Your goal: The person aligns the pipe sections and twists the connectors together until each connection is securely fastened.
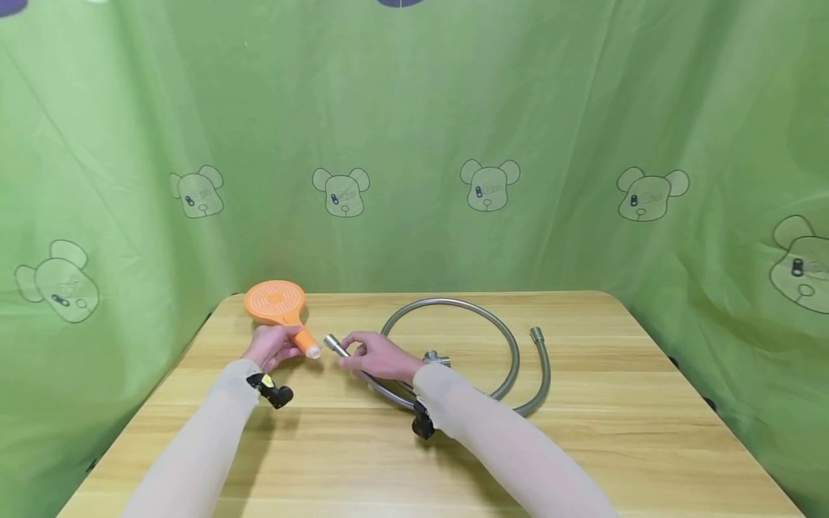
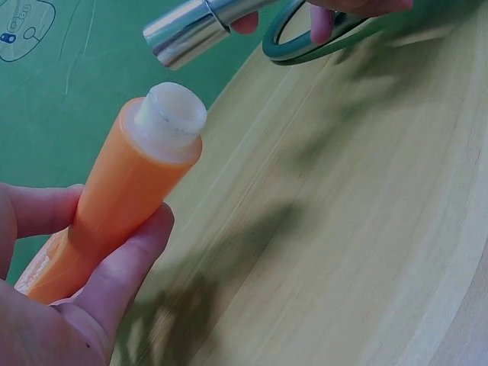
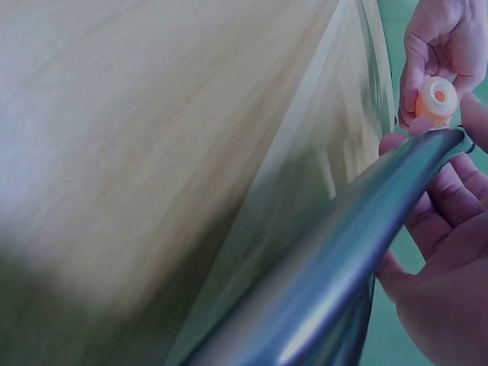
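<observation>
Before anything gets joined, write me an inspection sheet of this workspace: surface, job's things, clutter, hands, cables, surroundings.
Surface: wood-grain tabletop, with shadows under the arms.
Job's things: orange shower head and looped metal hose; the shower head's white tip and the hose's near end are apart.
Clutter: small metal fitting just past the right wrist, partly hidden.
Hands: left hand grips the shower head's handle; right hand holds the hose close to its near end.
Cables: nothing seen.
Surroundings: green curtain printed with bear-head outlines.
</observation>
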`<state>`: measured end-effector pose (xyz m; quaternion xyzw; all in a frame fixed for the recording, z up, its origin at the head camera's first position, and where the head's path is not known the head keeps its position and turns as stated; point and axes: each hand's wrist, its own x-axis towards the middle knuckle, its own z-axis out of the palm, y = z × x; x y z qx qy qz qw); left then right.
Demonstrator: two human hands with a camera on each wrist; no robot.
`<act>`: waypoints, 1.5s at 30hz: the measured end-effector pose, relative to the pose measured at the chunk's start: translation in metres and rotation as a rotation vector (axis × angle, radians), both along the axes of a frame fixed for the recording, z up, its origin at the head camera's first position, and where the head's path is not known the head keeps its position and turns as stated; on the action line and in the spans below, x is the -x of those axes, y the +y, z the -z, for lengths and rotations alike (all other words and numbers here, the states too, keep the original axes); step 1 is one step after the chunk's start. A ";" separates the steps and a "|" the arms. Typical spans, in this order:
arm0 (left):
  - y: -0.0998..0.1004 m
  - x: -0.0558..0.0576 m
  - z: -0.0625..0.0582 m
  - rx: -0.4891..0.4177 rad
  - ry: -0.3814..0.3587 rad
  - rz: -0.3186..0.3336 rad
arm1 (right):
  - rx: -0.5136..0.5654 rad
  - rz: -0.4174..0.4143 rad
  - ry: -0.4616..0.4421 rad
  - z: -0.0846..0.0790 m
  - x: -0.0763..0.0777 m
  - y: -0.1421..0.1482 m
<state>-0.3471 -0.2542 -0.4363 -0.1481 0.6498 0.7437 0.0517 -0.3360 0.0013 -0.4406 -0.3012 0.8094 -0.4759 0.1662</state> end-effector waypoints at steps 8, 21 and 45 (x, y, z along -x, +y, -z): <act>0.000 0.000 -0.002 -0.001 -0.010 -0.012 | 0.010 0.011 0.039 0.000 0.002 -0.005; 0.002 -0.002 -0.008 -0.044 0.002 -0.084 | 0.003 0.063 -0.003 -0.003 0.003 -0.013; 0.002 -0.005 -0.007 -0.227 0.032 -0.043 | -0.027 0.082 0.022 -0.007 0.005 -0.020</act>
